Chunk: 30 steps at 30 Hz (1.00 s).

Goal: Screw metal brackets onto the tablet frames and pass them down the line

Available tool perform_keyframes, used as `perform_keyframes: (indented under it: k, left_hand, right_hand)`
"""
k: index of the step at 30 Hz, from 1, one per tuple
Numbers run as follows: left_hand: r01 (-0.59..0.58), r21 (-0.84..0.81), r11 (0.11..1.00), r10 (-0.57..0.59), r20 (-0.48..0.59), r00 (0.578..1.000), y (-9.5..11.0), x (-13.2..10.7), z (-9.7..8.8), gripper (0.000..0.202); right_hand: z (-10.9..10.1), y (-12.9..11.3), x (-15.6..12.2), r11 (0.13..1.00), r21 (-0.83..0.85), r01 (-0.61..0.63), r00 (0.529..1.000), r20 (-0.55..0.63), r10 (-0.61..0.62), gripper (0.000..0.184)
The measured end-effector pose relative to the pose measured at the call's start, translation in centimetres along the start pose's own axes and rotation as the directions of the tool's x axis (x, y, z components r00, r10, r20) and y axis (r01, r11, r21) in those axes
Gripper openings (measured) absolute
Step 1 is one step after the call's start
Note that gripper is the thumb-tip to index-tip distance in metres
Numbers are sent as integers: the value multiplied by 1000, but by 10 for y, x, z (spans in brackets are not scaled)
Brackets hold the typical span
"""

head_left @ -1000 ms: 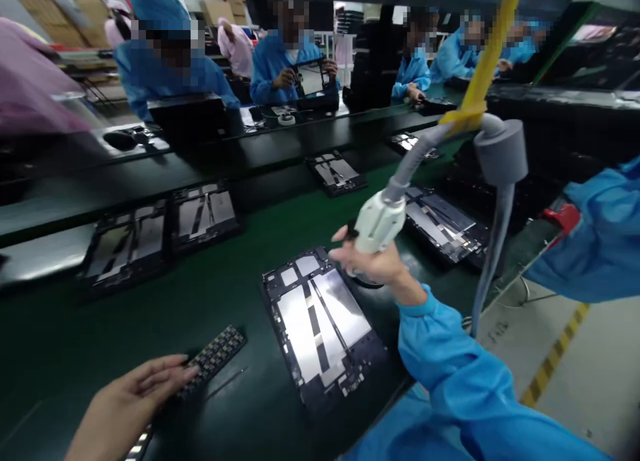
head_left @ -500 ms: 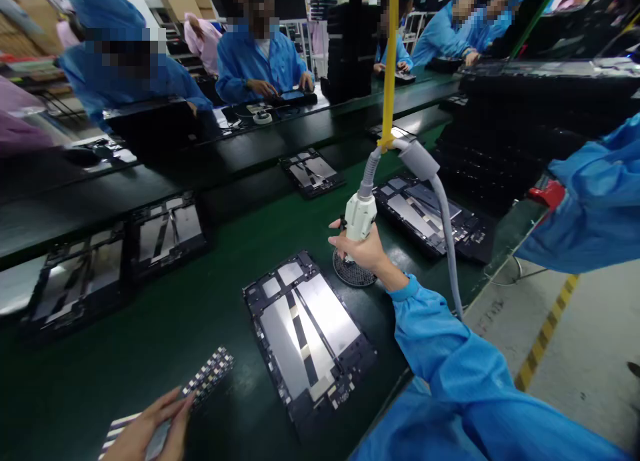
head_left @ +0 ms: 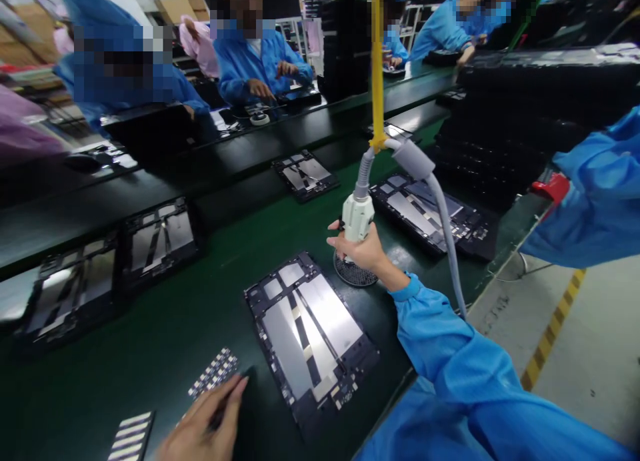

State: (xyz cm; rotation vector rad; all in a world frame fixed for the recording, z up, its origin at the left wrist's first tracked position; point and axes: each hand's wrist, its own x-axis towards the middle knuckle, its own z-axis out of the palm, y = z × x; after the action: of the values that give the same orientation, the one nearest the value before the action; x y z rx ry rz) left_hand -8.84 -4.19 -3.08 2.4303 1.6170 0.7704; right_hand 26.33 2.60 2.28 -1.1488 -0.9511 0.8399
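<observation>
My right hand (head_left: 364, 249) is wrapped round a white electric screwdriver (head_left: 357, 215), which hangs on a yellow strap. Below that hand lies a round black perforated dish (head_left: 356, 271). In the lower left, my left hand (head_left: 207, 417) has its thumb and fingers drawn together; what they hold, if anything, I cannot make out. Just beyond these fingers is a dark sheet (head_left: 214, 373) with rows of small light pieces. An opened tablet (head_left: 307, 331) lies between my hands, its silver insides facing up. A white-striped strip (head_left: 131, 437) rests left of my left hand.
More opened tablets lie at the left (head_left: 159, 241), the far middle (head_left: 306, 174) and the right (head_left: 417, 211). A grey cable (head_left: 445, 227) loops beside my right forearm. Dark stacked trays (head_left: 505, 127) stand at the right. Co-workers (head_left: 263, 61) sit across the bench.
My left hand has moved right from the striped strip, past the lower part of the dotted sheet, closer to the middle tablet. My right hand stays round the screwdriver.
</observation>
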Motion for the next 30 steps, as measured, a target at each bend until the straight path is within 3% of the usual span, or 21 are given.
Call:
perform_keyframes:
  k: [3,6,10,14,16,21,25,30]
  left_hand:
    - [-71,-101,992,71,-3,997,36,7,8,30]
    - [-31,-211,977,41,45,998,58,15,17,28]
    - [99,-315,944,-87,54,995,62,13,17,20]
    - [137,-407,903,-176,-60,983,55,0,7,13]
    - [192,-446,874,-263,-103,959,49,-8,2,9]
    - [289,-528,798,-389,-86,917,39,-21,-2,11]
    - [290,-568,770,-414,-99,905,38,-22,0,17]
    - [304,-619,725,-427,-56,903,40,-23,2,19]
  right_hand:
    - [7,-17,-9,998,6,66,998,-18,-66,26]
    - [31,-38,-22,989,79,126,990,61,-130,25]
    - [86,-50,-42,995,84,46,942,328,-71,24]
    - [128,-33,-49,999,-6,-39,882,470,37,23]
    - [135,-22,-48,997,-51,-51,877,475,69,24]
    - [132,-13,-44,994,-106,-14,893,447,60,19]
    - [134,-20,-46,997,-79,15,907,420,20,17]
    - [143,-23,-51,998,-33,-45,901,431,55,21]
